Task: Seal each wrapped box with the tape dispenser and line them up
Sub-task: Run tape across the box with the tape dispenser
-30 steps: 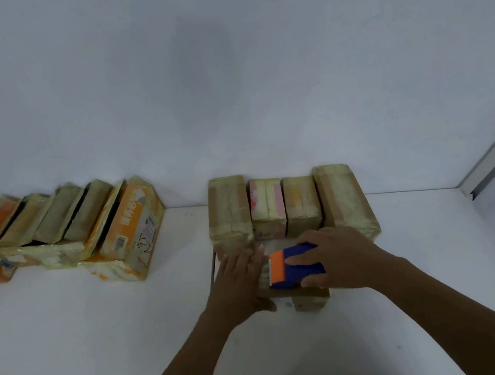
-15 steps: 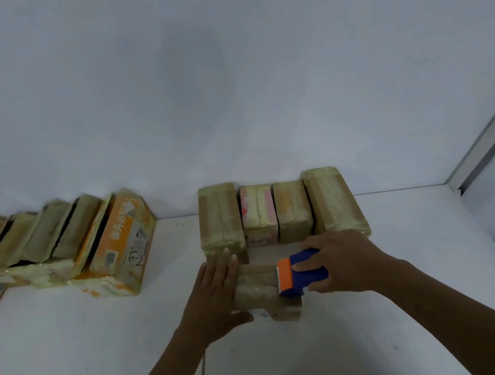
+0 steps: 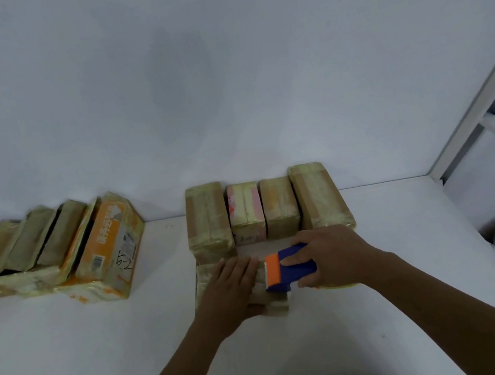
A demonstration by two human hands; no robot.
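1. The wrapped box (image 3: pixel 204 282) lies on the white table (image 3: pixel 72 367), mostly hidden under both hands.
2. The left hand (image 3: pixel 230 293) presses it, fingers straight and together.
3. The right hand (image 3: pixel 334 258) has its fingers curled round the tape dispenser (image 3: pixel 290 267), which sits on the box.
4. Just beyond stands a row of four boxes (image 3: pixel 279 206); at far left are leaning boxes (image 3: pixel 50 241).
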